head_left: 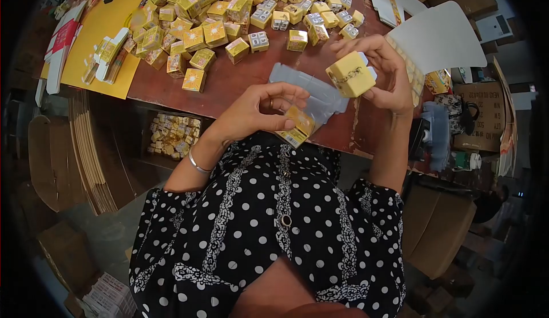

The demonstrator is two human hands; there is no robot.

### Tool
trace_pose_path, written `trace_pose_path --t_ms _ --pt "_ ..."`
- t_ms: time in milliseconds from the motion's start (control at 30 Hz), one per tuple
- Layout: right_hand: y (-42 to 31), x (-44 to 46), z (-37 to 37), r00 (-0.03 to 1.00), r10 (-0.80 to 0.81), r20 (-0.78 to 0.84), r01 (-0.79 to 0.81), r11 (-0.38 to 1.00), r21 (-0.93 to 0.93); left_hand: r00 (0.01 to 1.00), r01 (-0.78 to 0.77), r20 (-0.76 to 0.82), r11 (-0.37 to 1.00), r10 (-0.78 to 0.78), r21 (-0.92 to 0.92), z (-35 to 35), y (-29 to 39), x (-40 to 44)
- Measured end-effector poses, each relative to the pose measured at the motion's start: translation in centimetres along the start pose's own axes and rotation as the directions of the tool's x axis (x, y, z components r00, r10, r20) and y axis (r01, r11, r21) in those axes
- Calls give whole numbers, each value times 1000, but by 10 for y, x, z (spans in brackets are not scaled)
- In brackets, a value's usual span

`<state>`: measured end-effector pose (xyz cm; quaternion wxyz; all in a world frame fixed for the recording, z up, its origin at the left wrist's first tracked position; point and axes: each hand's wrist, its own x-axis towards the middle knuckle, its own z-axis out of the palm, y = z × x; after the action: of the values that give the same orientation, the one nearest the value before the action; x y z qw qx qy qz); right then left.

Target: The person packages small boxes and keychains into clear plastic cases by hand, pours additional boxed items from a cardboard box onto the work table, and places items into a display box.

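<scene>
We hold a cube (pixel 346 76) in the bent fingers of our right hand (pixel 391 69), closed about its sides, above the right end of the plastic (pixel 287 76). Our left hand (pixel 254 107) is half open at the plastic's near side, thumb touching a box (pixel 302 122); we cannot tell whether it is gripped. Beyond the plastic, small boxes (pixel 214 33) crowd the worktop (pixel 234 80); a yellow sheet (pixel 97 26) lies farther left of it.
</scene>
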<state>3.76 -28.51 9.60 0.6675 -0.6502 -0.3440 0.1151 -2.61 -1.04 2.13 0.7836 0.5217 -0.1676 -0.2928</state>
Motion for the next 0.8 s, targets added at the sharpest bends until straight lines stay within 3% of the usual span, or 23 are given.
trace_pose_path --t_ms 233,300,367,433,533,600,733,800 --pt "8 2 1 999 26 37 -21 994 -110 994 -96 31 988 100 -123 0 -2 4" --pt "7 7 -2 989 -80 127 111 958 -263 998 -56 15 989 59 -138 3 3 3" --pt "0 7 0 992 -60 115 94 945 -313 1000 -17 -1 988 17 -152 4 3 3" --pt "-6 5 3 994 -43 103 78 928 -363 997 -46 -56 998 44 -39 4 0 4" --pt "-10 1 9 997 -47 59 68 900 -431 976 -151 -165 988 142 -42 13 -6 6" --pt "-8 1 17 995 -60 -79 5 825 -565 963 -172 -202 984 176 37 18 -7 7" --pt "-15 0 25 995 -9 -101 -56 782 -621 914 -222 -278 937 297 270 28 -3 7" --pt "-14 1 22 1000 15 -13 -20 743 -669 906 -261 -256 920 338 292 28 -6 8"
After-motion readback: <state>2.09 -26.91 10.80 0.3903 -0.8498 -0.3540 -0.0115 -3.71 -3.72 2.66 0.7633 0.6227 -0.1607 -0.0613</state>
